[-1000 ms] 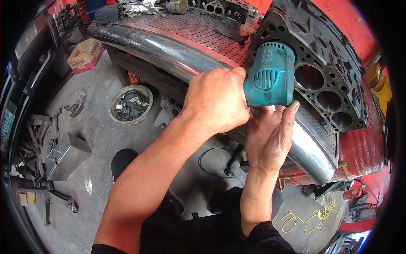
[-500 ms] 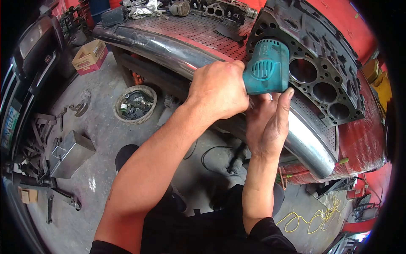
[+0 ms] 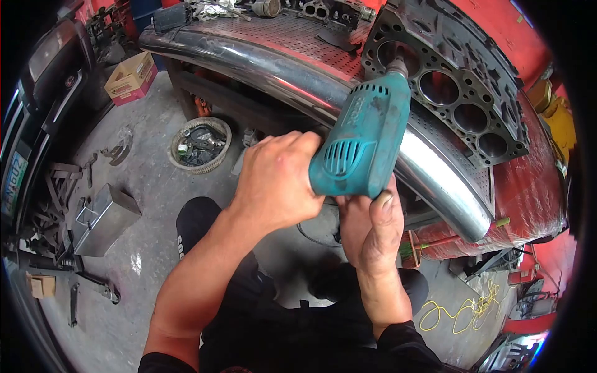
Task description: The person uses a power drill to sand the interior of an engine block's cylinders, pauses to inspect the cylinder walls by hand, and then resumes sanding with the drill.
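Note:
A teal power drill slants away from me, its chuck over the far-left cylinder bore of the engine block. My left hand is closed around the drill's handle, mostly hiding it. From below, my right hand grips the drill's rear end, its thumb up against the housing and its fingers hidden beneath. Several round bores run along the block's flat face. Whatever the chuck carries is hidden in the bore.
A chrome bumper edges the perforated bench, which also bears metal engine parts. Below stand a basket of parts, a cardboard box and a metal container. A yellow cord lies on the floor at right.
Both hands have drawn the drill back toward me and to the left. Its body tilts more lengthwise in view, and its chuck now shows at the bore.

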Motion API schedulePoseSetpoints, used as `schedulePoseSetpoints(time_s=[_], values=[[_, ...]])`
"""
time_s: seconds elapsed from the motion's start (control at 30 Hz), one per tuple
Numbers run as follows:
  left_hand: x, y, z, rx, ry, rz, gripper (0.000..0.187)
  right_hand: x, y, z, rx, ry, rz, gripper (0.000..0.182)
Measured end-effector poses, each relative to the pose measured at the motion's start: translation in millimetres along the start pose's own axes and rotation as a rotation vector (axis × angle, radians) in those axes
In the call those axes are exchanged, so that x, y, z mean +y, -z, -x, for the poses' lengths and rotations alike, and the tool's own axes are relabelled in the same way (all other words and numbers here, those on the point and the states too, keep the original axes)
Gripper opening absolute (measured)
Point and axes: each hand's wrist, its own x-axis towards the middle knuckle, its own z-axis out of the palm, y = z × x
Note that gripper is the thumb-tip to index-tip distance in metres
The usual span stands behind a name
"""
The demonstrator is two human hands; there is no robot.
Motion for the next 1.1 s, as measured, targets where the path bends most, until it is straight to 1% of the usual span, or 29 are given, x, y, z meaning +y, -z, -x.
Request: schedulePoseSetpoints(time_s=[0.17, 0.27, 0.33, 0.4, 0.6, 0.7, 0.8, 0.93, 1.0, 1.1], values=[[6, 8, 13, -0.03, 0.026, 0.022, 0.032, -1, -3, 14, 0.005, -0.032, -0.046, 0.085], [9, 8, 16, -0.025, 0.029, 0.004, 0.032, 1, 4, 18, -0.004, -0.046, 0.004, 0.086], [10, 10, 14, -0.034, 0.044, -0.001, 0.031, 1, 0, 15, -0.011, -0.033, -0.04, 0.085], [11, 9, 9, -0.059, 0.073, 0.004, 0.03, -1, -2, 10, -0.003, -0.028, -0.059, 0.084], [5, -11, -9, -0.001, 0.065, 0.005, 0.031, -3, 7, -11, 0.043, -0.018, -0.048, 0.078], [6, -14, -20, -0.034, 0.102, 0.0, 0.031, -5, 13, -20, 0.027, -0.007, -0.049, 0.076], [5, -19, -28, -0.027, 0.094, 0.009, 0.032, -5, 16, -28, 0.025, 0.015, -0.05, 0.077], [-1, -29, -39, -0.019, 0.1, 0.005, 0.031, -3, 23, -38, 0.081, 0.025, -0.038, 0.083], [-3, -31, -44, -0.019, 0.095, 0.003, 0.03, -2, 28, -44, 0.058, 0.031, -0.041, 0.082], [-4, -33, -53, -0.045, 0.111, 0.007, 0.037, 1, 36, -54, 0.031, 0.044, -0.045, 0.076]])
